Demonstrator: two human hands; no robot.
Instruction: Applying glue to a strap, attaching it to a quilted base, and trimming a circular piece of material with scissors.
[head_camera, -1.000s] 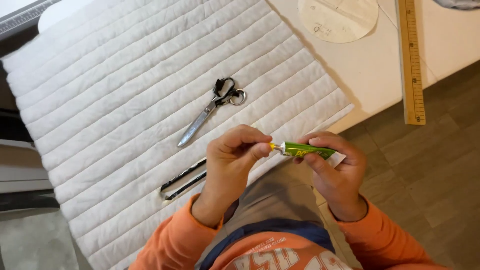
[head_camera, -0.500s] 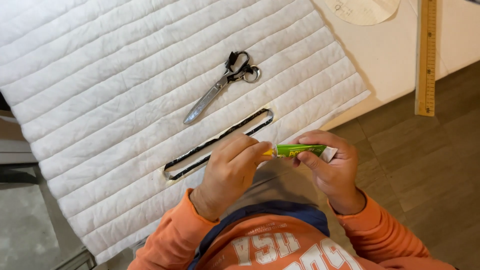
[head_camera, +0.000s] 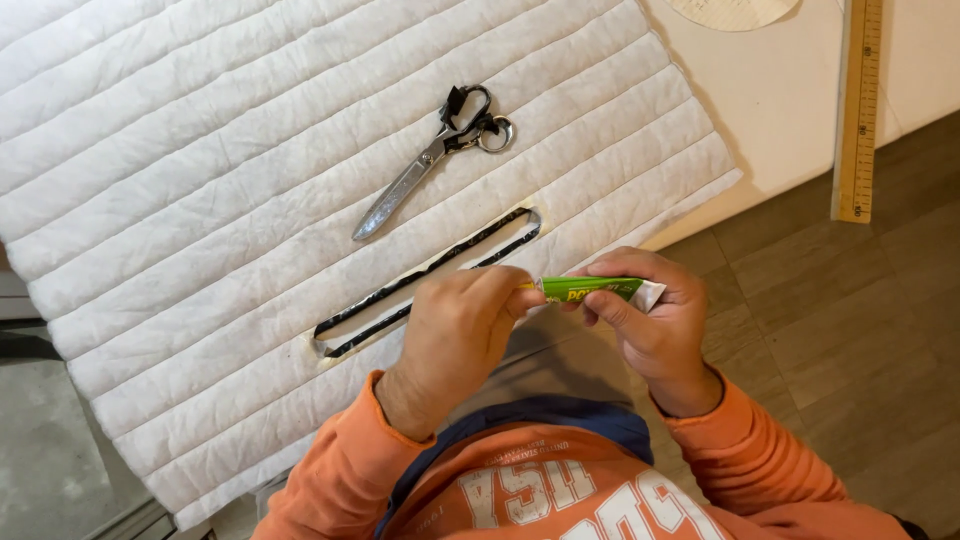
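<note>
a: well, the person's right hand (head_camera: 655, 325) has its fingers wrapped round a small green tube (head_camera: 590, 289), probably glue, held level just off the near edge of the white quilted pad (head_camera: 200, 180).

b: and the left hand (head_camera: 460, 335)?

a: its fingertips are pinched shut at the yellow nozzle end of the tube. whether there is a cap between them cannot be told; the fingers hide it.

b: so how far along does the work look?

a: judging by how things lie, the cutting seems done. there is a long narrow slot (head_camera: 425, 285) in the pad, edged with dark trim, and the scissors (head_camera: 430, 155) lie closed on the pad above it, untouched by either hand.

b: and the gluing?

a: not begun, as far as one can see. the tube is held over the person's lap, near the slot but apart from it, and no wet bead shows along the trim. the nozzle end looks to be what is being handled now.

b: anything else about?

a: a wooden ruler (head_camera: 858, 110) lies on the pale table (head_camera: 780, 90) to the right, well apart from the hands, and the edge of a round paper piece (head_camera: 735, 10) shows at the top. neither is in use.
</note>
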